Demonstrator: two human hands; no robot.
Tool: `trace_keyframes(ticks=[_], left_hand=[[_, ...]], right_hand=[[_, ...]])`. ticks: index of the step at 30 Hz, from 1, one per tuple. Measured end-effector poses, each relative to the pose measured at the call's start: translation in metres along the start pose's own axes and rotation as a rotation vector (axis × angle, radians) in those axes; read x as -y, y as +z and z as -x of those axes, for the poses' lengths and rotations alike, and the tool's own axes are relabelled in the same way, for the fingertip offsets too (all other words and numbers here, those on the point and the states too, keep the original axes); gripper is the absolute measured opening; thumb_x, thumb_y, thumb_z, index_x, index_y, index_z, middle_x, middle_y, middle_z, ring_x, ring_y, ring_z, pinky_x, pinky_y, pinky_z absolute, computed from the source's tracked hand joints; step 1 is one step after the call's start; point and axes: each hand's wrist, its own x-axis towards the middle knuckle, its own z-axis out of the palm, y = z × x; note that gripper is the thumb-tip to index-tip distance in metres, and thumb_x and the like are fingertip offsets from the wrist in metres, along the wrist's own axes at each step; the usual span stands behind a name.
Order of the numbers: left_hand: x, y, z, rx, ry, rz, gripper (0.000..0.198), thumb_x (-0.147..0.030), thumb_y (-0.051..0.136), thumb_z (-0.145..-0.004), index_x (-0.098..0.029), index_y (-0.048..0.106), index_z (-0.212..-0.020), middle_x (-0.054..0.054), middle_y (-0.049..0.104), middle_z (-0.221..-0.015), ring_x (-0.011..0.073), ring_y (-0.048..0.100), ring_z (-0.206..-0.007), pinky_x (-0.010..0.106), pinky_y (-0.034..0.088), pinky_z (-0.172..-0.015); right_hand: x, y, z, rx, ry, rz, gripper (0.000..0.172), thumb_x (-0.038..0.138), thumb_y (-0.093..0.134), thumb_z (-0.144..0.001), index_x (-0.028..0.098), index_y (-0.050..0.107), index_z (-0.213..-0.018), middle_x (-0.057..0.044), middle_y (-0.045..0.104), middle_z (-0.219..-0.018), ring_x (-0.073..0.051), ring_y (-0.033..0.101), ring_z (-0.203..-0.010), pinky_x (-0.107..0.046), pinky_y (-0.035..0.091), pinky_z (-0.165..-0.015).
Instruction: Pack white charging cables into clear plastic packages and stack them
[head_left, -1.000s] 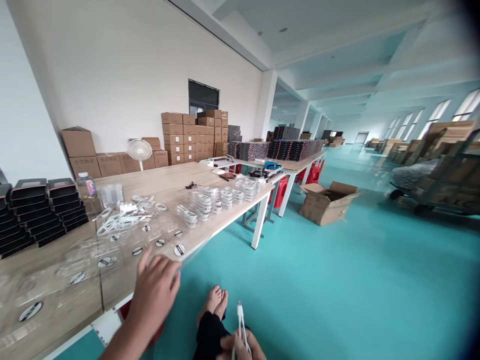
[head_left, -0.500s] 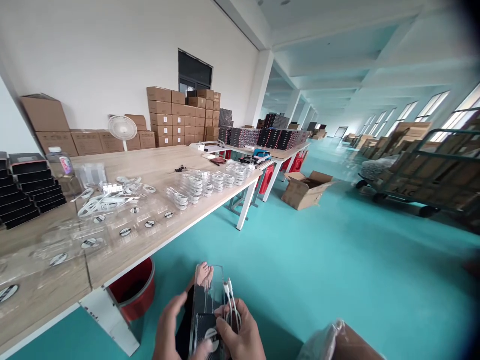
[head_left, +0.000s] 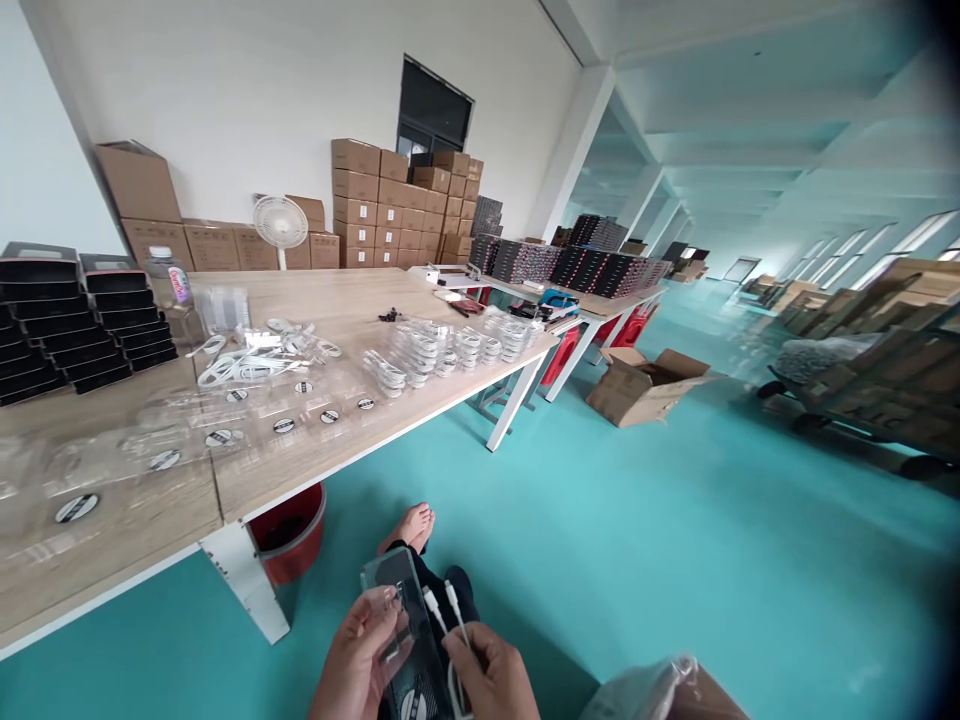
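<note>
Left hand (head_left: 358, 660) fingers grip a clear plastic tray (head_left: 401, 625); right hand (head_left: 491, 675) pinches a white cable (head_left: 442, 610) beside it.

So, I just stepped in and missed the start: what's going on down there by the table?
A person holds a clear plastic case in the left hand and a white cable in the right hand, its plugs lying against the case. Beside them, the table carries flat clear packs, coiled cables and stacked black boxes.

No legible text, even on packet (head_left: 395, 585)
</note>
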Motion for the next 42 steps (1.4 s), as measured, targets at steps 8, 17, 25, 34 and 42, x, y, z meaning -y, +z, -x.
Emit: trace_keyframes(ticks=[8,17,25,34,42], left_hand=[[0.013,-0.001,0.002,0.254,0.083,0.021,0.022,-0.016,0.084,-0.058,-0.019,0.075,-0.078,0.0,0.072,-0.07,0.0142,0.062,-0.064,0.027,0.051,-0.063],[0.013,0.002,0.002,0.179,0.163,-0.101,0.035,-0.04,0.093,-0.057,-0.017,0.072,-0.074,-0.001,0.067,-0.066,0.013,0.059,-0.064,0.025,0.047,-0.063],[0.013,0.001,-0.001,0.064,0.237,-0.148,0.047,-0.051,0.095,-0.046,-0.016,0.072,-0.069,-0.002,0.064,-0.058,0.0132,0.055,-0.056,0.025,0.045,-0.053],[0.007,0.016,0.006,0.035,0.224,-0.053,0.049,-0.047,0.097,-0.042,-0.019,0.063,-0.062,-0.005,0.058,-0.05,0.01,0.048,-0.047,0.024,0.041,-0.047],[0.0,0.016,0.011,0.064,0.206,-0.139,0.047,-0.049,0.095,-0.047,-0.019,0.063,-0.065,-0.003,0.063,-0.061,0.0131,0.057,-0.061,0.026,0.05,-0.057]], right_hand=[[0.008,0.044,0.007,0.12,-0.01,-0.063,0.043,0.058,0.059,-0.077,0.021,0.051,-0.057,0.005,0.037,-0.056,-0.011,0.034,-0.056,-0.026,0.026,-0.054],[0.004,0.046,0.004,0.092,-0.054,0.094,0.033,0.038,0.058,-0.079,0.02,0.052,-0.052,0.002,0.051,-0.055,-0.013,0.045,-0.057,-0.027,0.029,-0.056],[0.027,0.037,0.01,0.127,-0.056,0.307,0.02,0.023,0.059,-0.082,0.021,0.068,-0.064,-0.002,0.072,-0.067,-0.018,0.065,-0.067,-0.025,0.035,-0.059],[-0.012,0.056,0.014,-0.127,-0.425,0.786,0.012,0.017,0.06,-0.085,0.025,0.068,-0.08,-0.003,0.075,-0.077,-0.018,0.071,-0.062,-0.026,0.033,-0.053],[-0.015,0.05,0.013,-0.293,-0.627,0.754,0.03,0.03,0.04,-0.103,0.025,0.057,-0.078,-0.001,0.069,-0.075,-0.017,0.065,-0.063,-0.029,0.035,-0.059]])
